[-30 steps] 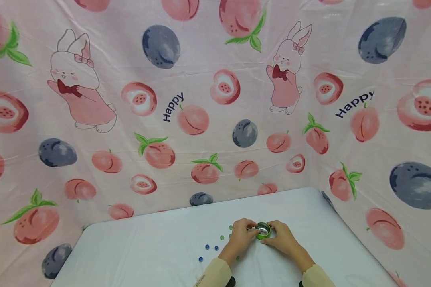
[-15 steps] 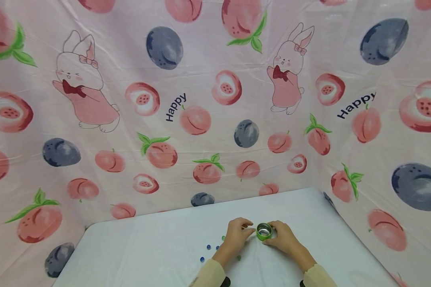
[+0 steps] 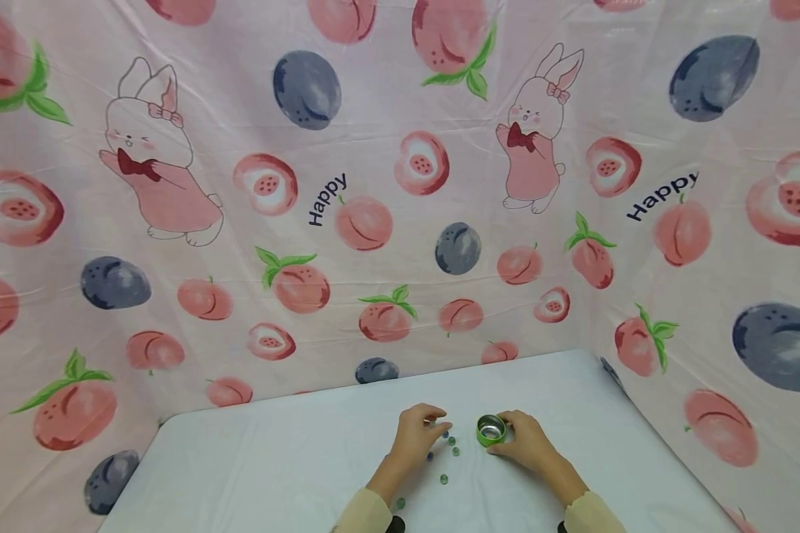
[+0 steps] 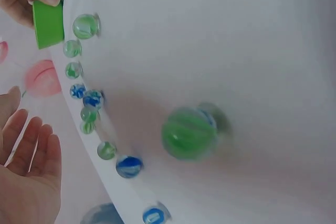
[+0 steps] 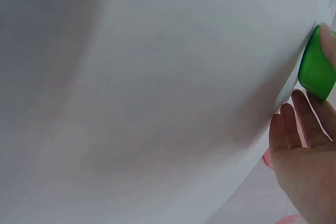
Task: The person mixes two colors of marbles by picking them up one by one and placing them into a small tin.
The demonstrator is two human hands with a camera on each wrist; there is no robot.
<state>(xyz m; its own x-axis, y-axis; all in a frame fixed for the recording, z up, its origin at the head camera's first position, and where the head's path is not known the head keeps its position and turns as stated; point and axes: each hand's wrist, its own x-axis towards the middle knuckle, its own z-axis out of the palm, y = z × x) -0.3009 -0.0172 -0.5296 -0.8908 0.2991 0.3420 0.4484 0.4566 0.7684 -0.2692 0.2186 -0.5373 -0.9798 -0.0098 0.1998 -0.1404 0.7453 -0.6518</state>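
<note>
A small green cup (image 3: 490, 431) with a shiny metal inside stands upright on the white table. My right hand (image 3: 527, 438) grips it from the right, thumb at the near side and fingers at the far side. In the right wrist view the cup's green wall (image 5: 317, 65) sits between thumb and fingers. Left of the cup, my left hand (image 3: 415, 433) hovers by the marbles, fingers relaxed. The left wrist view shows that hand (image 4: 32, 174) holding nothing, beside a row of glass marbles, among them a green-swirled marble (image 4: 106, 150) and a blue one (image 4: 129, 166).
Nearer the camera lie more green marbles, one by the left forearm (image 3: 401, 503) and another green marble (image 3: 444, 480) to its right. A white cloth covers the table (image 3: 273, 459). Behind it hangs a pink fruit-and-rabbit printed curtain (image 3: 347, 296).
My left hand has drawn away from the cup toward the left, over to the marbles, uncovering green ones to its right. My right hand keeps its grip on the cup in the same place.
</note>
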